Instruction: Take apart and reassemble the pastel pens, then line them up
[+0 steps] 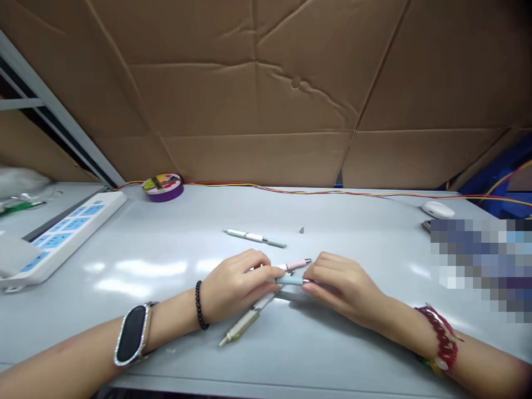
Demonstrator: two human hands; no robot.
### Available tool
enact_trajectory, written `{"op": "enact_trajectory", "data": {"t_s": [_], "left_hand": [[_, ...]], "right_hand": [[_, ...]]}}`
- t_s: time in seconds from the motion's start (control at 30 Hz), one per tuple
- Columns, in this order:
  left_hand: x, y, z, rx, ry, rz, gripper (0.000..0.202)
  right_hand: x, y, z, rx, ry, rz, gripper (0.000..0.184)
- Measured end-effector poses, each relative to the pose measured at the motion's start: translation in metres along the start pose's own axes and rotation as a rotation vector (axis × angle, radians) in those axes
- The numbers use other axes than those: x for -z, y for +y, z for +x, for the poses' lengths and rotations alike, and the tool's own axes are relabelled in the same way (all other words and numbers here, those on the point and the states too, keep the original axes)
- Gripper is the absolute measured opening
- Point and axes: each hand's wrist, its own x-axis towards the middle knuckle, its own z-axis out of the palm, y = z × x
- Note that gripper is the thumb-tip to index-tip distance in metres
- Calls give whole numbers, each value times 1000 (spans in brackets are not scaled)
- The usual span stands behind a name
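My left hand (239,282) and my right hand (343,285) meet at the middle of the white table (166,310), fingers curled. Between their fingertips they pinch a pen with a light blue grip (291,281). A pink-gripped pen (296,264) lies just behind it, touching my left fingers. A pale yellowish pen (245,323) lies on the table under my left hand, pointing toward the near left. A further white pen with a greenish grip (254,237) lies alone, farther back.
A white power strip with blue sockets (62,233) lies at the left. A purple tape roll (163,187) sits by the cardboard wall (266,94). Coloured wires (332,192) run along the back edge. A white mouse (437,209) is at the right. A small dark bit (301,230) lies mid-table.
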Motion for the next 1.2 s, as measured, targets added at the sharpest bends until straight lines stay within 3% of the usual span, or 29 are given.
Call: {"op": "enact_trajectory", "data": {"t_s": [0.17, 0.27, 0.37, 0.9, 1.03, 1.2], "left_hand": [[0, 0, 1, 7, 15, 3, 20], [0, 1, 1, 6, 16, 2, 20], [0, 1, 0, 4, 10, -2, 20], [-1, -1, 0, -71, 18, 47, 18], [0, -9, 2, 4, 19, -2, 18], [3, -29, 6, 155, 44, -30, 19]], "right_hand": [[0, -2, -1, -61, 19, 44, 23], [-2, -2, -2, -49, 59, 35, 9], [-3, 0, -1, -16, 52, 25, 7], [-2, -3, 0, -7, -61, 19, 32], [0, 3, 0, -124, -13, 127, 25], [-1, 30, 9, -367, 198, 100, 23]]}}
